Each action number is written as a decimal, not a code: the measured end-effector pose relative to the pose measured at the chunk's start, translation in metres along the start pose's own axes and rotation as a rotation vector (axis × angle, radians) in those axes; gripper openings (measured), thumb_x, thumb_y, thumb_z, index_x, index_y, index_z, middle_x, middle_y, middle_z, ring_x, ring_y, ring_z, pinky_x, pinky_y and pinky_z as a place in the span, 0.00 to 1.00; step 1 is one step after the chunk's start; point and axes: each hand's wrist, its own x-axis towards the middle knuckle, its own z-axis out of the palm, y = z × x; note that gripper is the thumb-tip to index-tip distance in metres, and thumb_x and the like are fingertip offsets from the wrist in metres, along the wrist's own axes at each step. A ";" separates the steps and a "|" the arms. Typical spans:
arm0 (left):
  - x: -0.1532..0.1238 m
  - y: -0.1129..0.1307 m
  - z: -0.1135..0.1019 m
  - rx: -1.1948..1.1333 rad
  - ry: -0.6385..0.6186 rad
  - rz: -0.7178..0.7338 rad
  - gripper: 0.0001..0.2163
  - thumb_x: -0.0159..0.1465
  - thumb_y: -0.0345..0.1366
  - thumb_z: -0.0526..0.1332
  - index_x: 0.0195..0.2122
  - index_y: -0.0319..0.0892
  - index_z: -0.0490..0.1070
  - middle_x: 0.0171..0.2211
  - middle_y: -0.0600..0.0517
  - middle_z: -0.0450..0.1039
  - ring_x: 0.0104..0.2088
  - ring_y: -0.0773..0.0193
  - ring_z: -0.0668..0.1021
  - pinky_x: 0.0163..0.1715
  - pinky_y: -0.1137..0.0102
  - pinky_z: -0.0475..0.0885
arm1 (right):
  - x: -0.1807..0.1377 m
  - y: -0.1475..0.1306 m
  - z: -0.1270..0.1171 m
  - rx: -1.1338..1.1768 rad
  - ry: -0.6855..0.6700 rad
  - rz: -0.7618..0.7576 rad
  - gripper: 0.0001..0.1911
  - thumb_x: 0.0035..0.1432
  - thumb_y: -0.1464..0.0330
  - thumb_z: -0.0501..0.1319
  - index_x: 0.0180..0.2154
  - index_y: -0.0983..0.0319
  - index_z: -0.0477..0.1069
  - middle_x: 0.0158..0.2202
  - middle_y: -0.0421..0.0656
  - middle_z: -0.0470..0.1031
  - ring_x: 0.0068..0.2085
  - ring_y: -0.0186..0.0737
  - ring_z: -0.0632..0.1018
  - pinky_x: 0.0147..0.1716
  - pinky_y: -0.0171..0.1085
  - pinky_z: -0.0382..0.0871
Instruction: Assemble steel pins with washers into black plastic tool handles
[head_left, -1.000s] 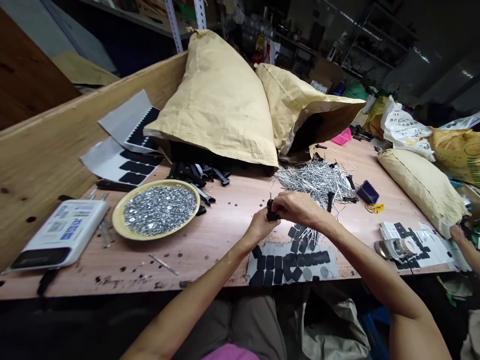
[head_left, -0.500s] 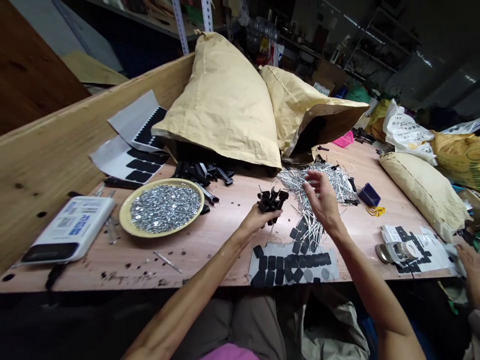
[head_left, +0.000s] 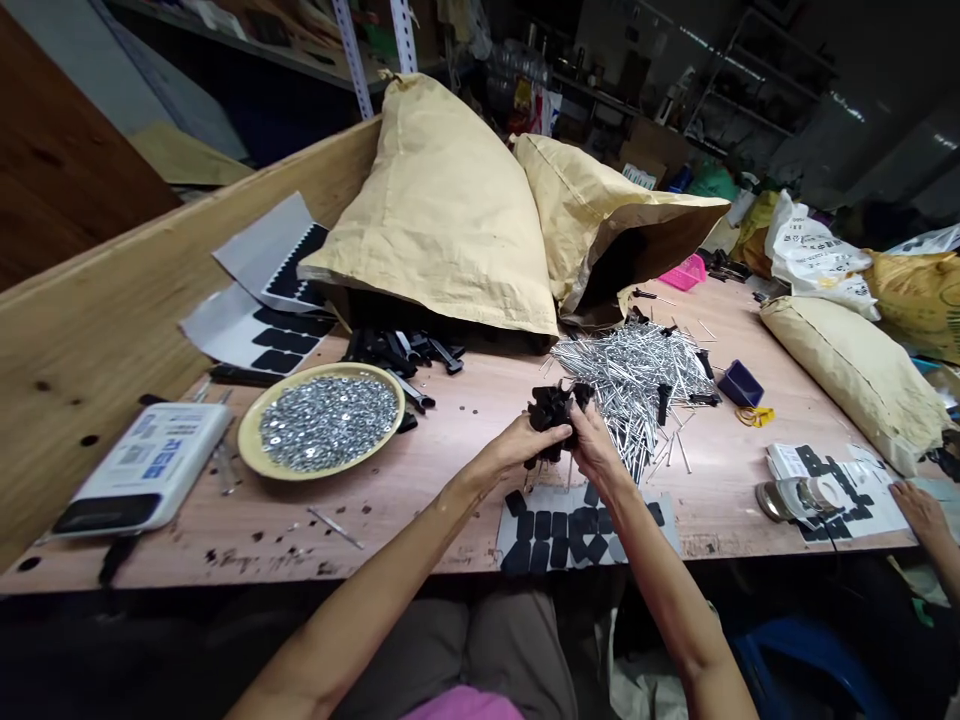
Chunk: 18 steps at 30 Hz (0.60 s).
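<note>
My left hand [head_left: 517, 448] is closed around a cluster of black plastic parts [head_left: 550, 408], held above the table in front of me. My right hand [head_left: 598, 450] has its fingers closed on the right side of the same cluster, the thumbs near each other. Thin metal pins stick out below the parts. Just behind and right of my hands spreads a heap of long metal pins [head_left: 637, 370], with a few black parts lying on it. Under my hands lies a sheet of black adhesive pads [head_left: 559, 525]. Exactly what my right fingertips pinch is hidden.
A yellow dish [head_left: 251, 440] of metal washers stands at the left, beside a white boxed device [head_left: 150, 465]. Big paper sacks [head_left: 442, 210] lean at the back. A small blue bin [head_left: 740, 386] and a glass jar [head_left: 780, 500] stand right. Another person's hand [head_left: 919, 510] rests at far right.
My right hand has come from above the pin heap, moving left and down, and closed on the black parts. My left hand has stayed nearly in place. The other person's hand has shifted slightly left.
</note>
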 end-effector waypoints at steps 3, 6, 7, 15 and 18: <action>0.002 0.001 0.002 -0.026 0.053 -0.034 0.21 0.47 0.46 0.69 0.38 0.38 0.75 0.28 0.50 0.76 0.27 0.63 0.76 0.26 0.69 0.71 | 0.002 0.001 0.000 0.002 0.029 -0.065 0.23 0.48 0.49 0.63 0.40 0.58 0.71 0.35 0.42 0.79 0.41 0.43 0.78 0.36 0.39 0.74; 0.003 0.000 0.004 0.012 0.070 0.003 0.20 0.47 0.46 0.69 0.38 0.39 0.75 0.30 0.50 0.77 0.32 0.60 0.77 0.30 0.68 0.72 | 0.003 0.003 0.001 0.043 0.020 -0.087 0.22 0.46 0.52 0.65 0.38 0.59 0.71 0.36 0.42 0.79 0.41 0.43 0.78 0.38 0.39 0.74; 0.002 -0.001 0.004 0.045 0.076 0.027 0.18 0.47 0.46 0.69 0.35 0.39 0.76 0.30 0.50 0.77 0.34 0.59 0.77 0.31 0.69 0.72 | 0.004 0.004 0.001 0.060 0.020 -0.085 0.21 0.45 0.52 0.66 0.38 0.59 0.71 0.36 0.42 0.79 0.41 0.43 0.78 0.38 0.40 0.74; 0.007 -0.002 -0.004 -0.178 0.171 0.007 0.13 0.46 0.38 0.69 0.33 0.37 0.77 0.28 0.50 0.78 0.31 0.63 0.77 0.33 0.70 0.72 | 0.010 0.007 0.004 0.068 0.087 -0.063 0.20 0.44 0.55 0.66 0.38 0.59 0.71 0.36 0.42 0.78 0.42 0.43 0.78 0.44 0.42 0.72; 0.011 -0.001 -0.008 -0.387 0.140 -0.086 0.12 0.44 0.33 0.71 0.31 0.36 0.77 0.29 0.49 0.78 0.32 0.63 0.78 0.36 0.69 0.73 | 0.009 0.008 0.007 0.021 0.054 -0.079 0.26 0.48 0.53 0.64 0.46 0.59 0.69 0.42 0.42 0.77 0.47 0.44 0.76 0.50 0.43 0.69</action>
